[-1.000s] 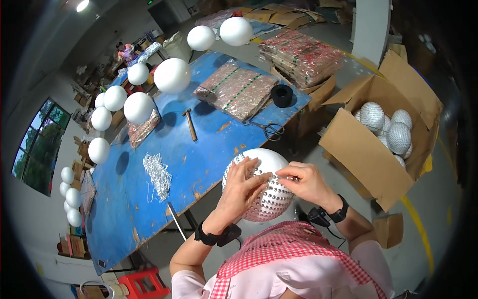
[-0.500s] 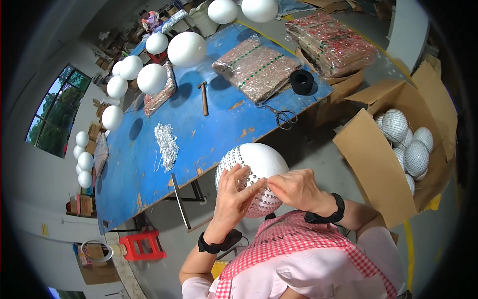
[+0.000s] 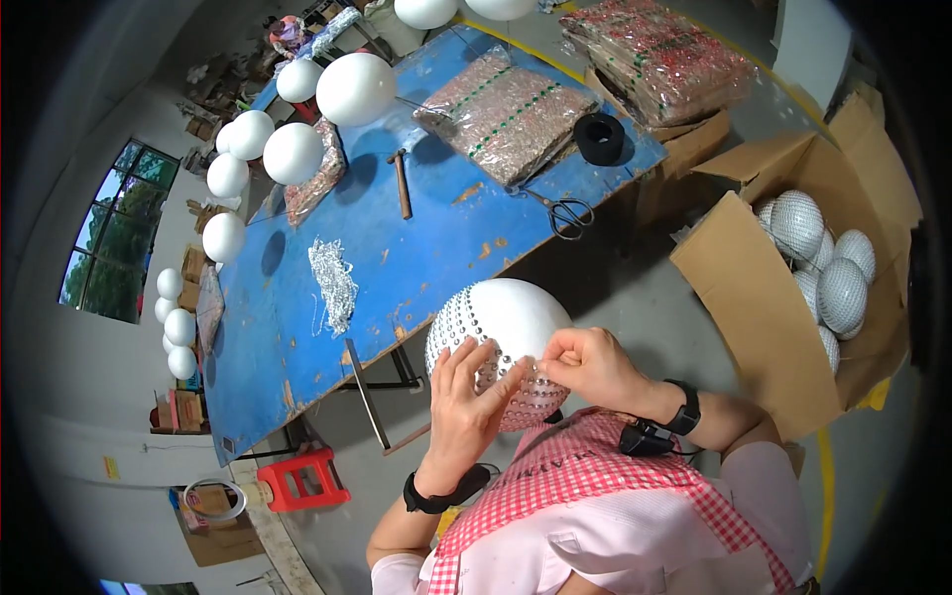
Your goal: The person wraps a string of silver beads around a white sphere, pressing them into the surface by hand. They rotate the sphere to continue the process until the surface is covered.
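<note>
A white ball (image 3: 526, 305) sits just below the middle of the frame, in front of the person's red-checked apron (image 3: 585, 471), its left and lower sides covered with rows of silver studs (image 3: 456, 322) and its upper right smooth and bare. The left hand (image 3: 466, 402) lies against the studded side with its fingers spread, its thumb reaching right along the surface. The right hand (image 3: 593, 372) has thumb and forefinger pinched together at the ball's front, close to the left thumb tip (whatever may be between them is too small to tell). Behind the ball, a worn blue table (image 3: 288, 322) fills the left and centre, carrying a heap of silver bead strands (image 3: 333, 285), a hammer (image 3: 401, 185), scissors (image 3: 568, 216), a roll of black tape (image 3: 599, 139) and a plastic-wrapped packet (image 3: 506, 121). Plain white balls (image 3: 357, 89) dot the upper left. At right, an open cardboard box (image 3: 759, 317) holds studded balls (image 3: 842, 296); a red stool (image 3: 307, 481) stands at lower left.
</note>
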A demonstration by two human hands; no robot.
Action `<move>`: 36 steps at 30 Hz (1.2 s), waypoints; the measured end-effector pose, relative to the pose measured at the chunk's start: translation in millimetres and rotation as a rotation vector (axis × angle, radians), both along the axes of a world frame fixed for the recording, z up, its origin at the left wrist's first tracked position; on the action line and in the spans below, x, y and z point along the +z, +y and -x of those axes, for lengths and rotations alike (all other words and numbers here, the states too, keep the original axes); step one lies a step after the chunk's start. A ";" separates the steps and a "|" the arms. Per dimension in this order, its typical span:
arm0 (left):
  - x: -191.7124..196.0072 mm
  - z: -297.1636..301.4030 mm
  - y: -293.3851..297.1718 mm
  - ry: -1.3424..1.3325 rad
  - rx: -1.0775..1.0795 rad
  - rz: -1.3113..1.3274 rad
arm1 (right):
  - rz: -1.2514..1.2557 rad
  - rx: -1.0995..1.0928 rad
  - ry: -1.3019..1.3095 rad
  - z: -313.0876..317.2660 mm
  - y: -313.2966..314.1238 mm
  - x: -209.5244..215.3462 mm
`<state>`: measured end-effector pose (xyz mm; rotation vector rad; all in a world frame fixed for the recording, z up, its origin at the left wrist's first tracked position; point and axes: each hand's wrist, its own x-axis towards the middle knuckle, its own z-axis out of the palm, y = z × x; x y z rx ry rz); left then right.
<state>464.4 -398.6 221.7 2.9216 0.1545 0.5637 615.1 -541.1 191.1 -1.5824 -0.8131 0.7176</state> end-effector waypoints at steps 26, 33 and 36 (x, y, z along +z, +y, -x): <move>0.3 -0.1 12.2 0.046 -0.014 0.097 | -0.300 0.009 0.191 9.4 -31.6 -36.5; 0.9 -4.4 10.4 0.038 -0.013 0.144 | -0.308 -0.124 -0.735 4.8 -39.4 -21.1; 1.9 -4.8 13.8 0.015 -0.028 0.189 | -0.274 -0.126 -0.865 7.0 -39.9 -27.7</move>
